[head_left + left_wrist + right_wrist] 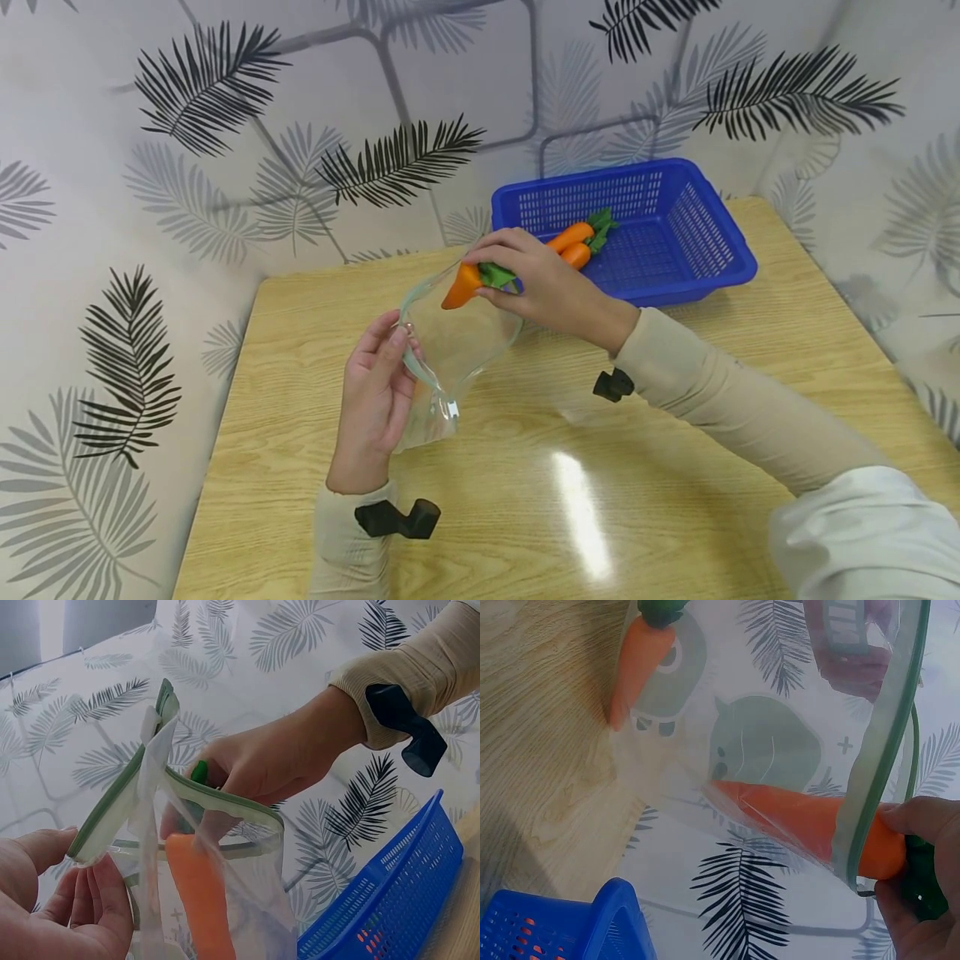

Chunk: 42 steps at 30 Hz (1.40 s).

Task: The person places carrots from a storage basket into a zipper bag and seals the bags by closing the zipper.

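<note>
A clear zip bag (468, 342) with a green-edged mouth is held up over the table. My left hand (375, 396) pinches the bag's rim between thumb and fingers. With its fingertips my right hand (555, 287) grips an orange carrot (461, 287) near its green top. In the right wrist view this carrot (787, 814) points into the bag, its lower part behind the clear film. Another carrot (640, 664) lies at the bottom of the bag. Pale green cartoon prints (769, 746) mark the film.
Behind my right hand, a blue plastic basket (720, 258) stands at the back of the wooden table (300, 350). Two carrots (573, 237) with green leaves lie in its left part. A leaf-patterned wall covering (450, 75) rises behind the table.
</note>
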Tool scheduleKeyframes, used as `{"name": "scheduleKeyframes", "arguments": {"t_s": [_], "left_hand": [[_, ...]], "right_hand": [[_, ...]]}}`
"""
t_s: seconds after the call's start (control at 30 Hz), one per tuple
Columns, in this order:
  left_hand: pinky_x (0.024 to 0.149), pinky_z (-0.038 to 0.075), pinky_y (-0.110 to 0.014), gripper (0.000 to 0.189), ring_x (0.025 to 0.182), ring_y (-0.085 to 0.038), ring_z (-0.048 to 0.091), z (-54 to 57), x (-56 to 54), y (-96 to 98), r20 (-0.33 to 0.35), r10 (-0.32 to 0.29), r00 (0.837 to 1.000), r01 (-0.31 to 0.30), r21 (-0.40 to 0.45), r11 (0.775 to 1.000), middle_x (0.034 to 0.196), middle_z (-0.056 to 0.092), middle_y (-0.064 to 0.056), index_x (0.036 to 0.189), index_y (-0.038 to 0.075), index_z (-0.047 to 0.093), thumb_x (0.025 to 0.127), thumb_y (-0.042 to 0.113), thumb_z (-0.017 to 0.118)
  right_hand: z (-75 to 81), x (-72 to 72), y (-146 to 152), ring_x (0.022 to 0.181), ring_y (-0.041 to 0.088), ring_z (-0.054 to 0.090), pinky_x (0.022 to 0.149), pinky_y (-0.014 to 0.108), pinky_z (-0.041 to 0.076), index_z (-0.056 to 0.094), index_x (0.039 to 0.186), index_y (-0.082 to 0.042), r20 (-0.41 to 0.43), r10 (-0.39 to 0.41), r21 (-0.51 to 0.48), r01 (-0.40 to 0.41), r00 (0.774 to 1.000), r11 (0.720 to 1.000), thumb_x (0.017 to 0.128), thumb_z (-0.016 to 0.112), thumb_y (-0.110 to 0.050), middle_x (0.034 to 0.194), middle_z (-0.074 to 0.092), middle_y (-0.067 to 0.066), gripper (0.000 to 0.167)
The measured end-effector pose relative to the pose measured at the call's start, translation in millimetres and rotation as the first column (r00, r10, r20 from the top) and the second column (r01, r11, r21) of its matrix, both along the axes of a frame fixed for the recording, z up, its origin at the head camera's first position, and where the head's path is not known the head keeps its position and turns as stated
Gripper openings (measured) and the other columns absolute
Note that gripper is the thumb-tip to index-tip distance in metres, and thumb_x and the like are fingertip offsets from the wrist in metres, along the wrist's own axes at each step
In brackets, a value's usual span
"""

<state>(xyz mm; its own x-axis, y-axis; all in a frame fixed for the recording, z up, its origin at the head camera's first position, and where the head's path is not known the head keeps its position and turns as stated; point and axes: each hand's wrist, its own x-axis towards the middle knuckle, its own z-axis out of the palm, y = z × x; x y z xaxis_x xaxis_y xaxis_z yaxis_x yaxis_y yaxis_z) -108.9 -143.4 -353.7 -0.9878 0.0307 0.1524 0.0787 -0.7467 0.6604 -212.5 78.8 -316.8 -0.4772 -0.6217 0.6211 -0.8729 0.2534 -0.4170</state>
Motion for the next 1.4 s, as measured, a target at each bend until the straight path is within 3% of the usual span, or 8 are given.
{"name": "scheduleKeyframes", "arguments": {"t_s": [0.4,0.57,0.73,1.03,1.23,1.4], "left_hand": [[0.074,0.052,-0.02,0.024,0.082,-0.014,0.058,0.0,-0.2,-0.3,0.004,0.007,1.0,-0.007,-0.021,1.0,0.098,0.055,-0.009,0.116,0.001,0.053,0.094,-0.005,0.047],[0.074,0.052,-0.019,0.023,0.083,-0.014,0.058,0.0,0.2,-0.8,0.009,0.016,1.0,-0.015,-0.039,0.999,0.099,0.056,-0.009,0.116,0.001,0.054,0.094,-0.004,0.049],[0.074,0.052,-0.02,0.024,0.083,-0.015,0.058,0.3,0.7,-1.4,0.007,0.014,1.0,-0.014,-0.027,1.0,0.099,0.056,-0.009,0.116,0.001,0.053,0.093,-0.005,0.049],[0.074,0.052,-0.02,0.023,0.082,-0.015,0.058,6.4,3.4,-3.7,0.004,0.043,0.999,-0.042,-0.022,0.999,0.098,0.056,-0.009,0.114,0.001,0.054,0.093,-0.006,0.05],[0.075,0.051,-0.02,0.023,0.083,-0.016,0.057,11.4,5.3,-7.7,0.0,0.064,0.998,-0.064,0.01,0.998,0.098,0.055,-0.011,0.113,0.0,0.055,0.092,-0.008,0.049],[0.074,0.051,-0.021,0.023,0.081,-0.017,0.056,15.3,6.8,-9.1,-0.031,0.084,0.996,-0.084,0.0,0.996,0.097,0.054,-0.011,0.112,0.001,0.056,0.092,-0.008,0.049]], "right_hand": [[-0.7,3.0,2,0.108,0.017,0.049,0.095,0.028,0.041,0.062,0.113,-0.005,0.014,-0.012,-0.012,0.012,1.0,1.0,0.086,0.067,-0.015,0.114,0.056,0.004,0.029],[0.6,3.7,5,0.104,0.014,0.052,0.088,0.026,0.045,0.064,0.11,-0.005,-0.012,-0.035,-0.065,0.034,0.999,0.997,0.088,0.063,-0.012,0.11,0.059,0.003,0.023],[1.2,1.4,13,0.099,0.015,0.053,0.075,0.024,0.048,0.065,0.107,-0.004,0.038,-0.051,-0.099,0.055,0.998,0.994,0.089,0.062,-0.008,0.109,0.059,0.003,0.019],[-2.3,-15.0,31,0.098,0.016,0.055,0.083,0.032,0.048,0.065,0.102,-0.005,0.069,-0.136,-0.115,0.144,0.988,0.983,0.088,0.062,-0.005,0.103,0.062,0.003,0.015],[-15.3,-34.1,47,0.096,0.016,0.056,0.083,0.033,0.047,0.065,0.104,-0.006,0.17,-0.277,0.007,0.28,0.946,0.96,0.09,0.058,-0.007,0.102,0.062,0.003,0.015],[-31.8,-50.7,64,0.096,0.02,0.057,0.084,0.036,0.049,0.064,0.106,-0.007,0.342,-0.386,0.1,0.375,0.857,0.921,0.092,0.057,-0.01,0.104,0.061,0.006,0.016]]}}
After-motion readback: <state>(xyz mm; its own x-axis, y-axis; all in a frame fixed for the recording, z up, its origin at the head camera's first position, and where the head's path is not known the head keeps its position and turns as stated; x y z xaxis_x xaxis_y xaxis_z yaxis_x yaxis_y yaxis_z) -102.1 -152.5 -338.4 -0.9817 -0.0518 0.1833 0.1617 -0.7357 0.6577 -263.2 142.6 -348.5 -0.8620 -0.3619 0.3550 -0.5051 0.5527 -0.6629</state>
